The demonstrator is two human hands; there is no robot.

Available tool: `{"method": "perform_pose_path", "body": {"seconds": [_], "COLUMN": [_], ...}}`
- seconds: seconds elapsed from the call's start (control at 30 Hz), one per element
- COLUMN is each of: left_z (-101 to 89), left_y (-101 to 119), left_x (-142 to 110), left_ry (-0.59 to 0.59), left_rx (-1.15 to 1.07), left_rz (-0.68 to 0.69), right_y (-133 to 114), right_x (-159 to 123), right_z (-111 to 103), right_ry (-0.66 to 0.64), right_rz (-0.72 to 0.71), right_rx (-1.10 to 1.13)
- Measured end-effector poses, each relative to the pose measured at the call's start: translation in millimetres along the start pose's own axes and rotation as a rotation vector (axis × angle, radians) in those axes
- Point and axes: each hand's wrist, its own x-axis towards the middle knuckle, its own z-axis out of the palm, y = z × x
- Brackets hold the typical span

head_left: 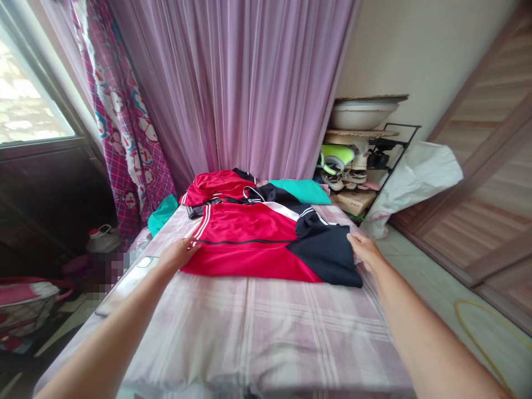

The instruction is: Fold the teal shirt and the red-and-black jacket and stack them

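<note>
A plaid-sheeted bed (pixel 249 332) carries a red-and-black track jacket (pixel 245 233), spread flat (more red cloth (pixel 216 187) bunched behind it). The hands lie well apart, unclamped: left hand (pixel 178 253) on its red edge, right hand (pixel 363 249) on its black corner.

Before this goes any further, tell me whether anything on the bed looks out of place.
A teal cloth droops over the left edge of the bed, which looks odd because it is slipping off the mattress. The far part of the red-and-black sports garment also lies bunched rather than flat.
</note>
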Motion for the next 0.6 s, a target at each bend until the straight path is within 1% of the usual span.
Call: {"method": "perform_pose_path", "body": {"seconds": [0.1, 0.17, 0.23, 0.3, 0.4, 0.5, 0.6], "left_z": [15.7, 20.3, 21.1, 20.6, 21.0, 23.2, 24.3], "left_y": [-15.4, -28.2, -38.7, -44.4, -42.7, -31.8, -19.5], "left_x": [-8.0, -15.3, -21.8, -27.0, -33.3, -38.6, -41.4], "left_ry": [0.023, 0.053, 0.071, 0.071, 0.097, 0.158, 0.202], "left_rx": [-0.140, -0.225, -0.293, -0.345, -0.398, -0.446, -0.480], "left_rz": [-0.117, -0.164, -0.193, -0.211, -0.255, -0.291, -0.324], "right_y": [17.9, 28.0, 35.3, 40.2, 45.6, 51.3, 54.5], "right_x": [-18.8, -33.6, -45.3, -52.0, -55.9, -60.2, -65.4], "right_z": [-7.2, -12.3, -13.7, -10.6, -0.8, 8.0, 9.7], "right_ry": [-0.057, -0.117, -0.132, -0.102, -0.002, 0.108, 0.163], "right_rz": [0.165, 0.195, 0.123, 0.020, -0.058, -0.056, -0.044], "right_rx": [0.037, 0.035, -0.017, -0.092, -0.236, -0.343, -0.385]}}
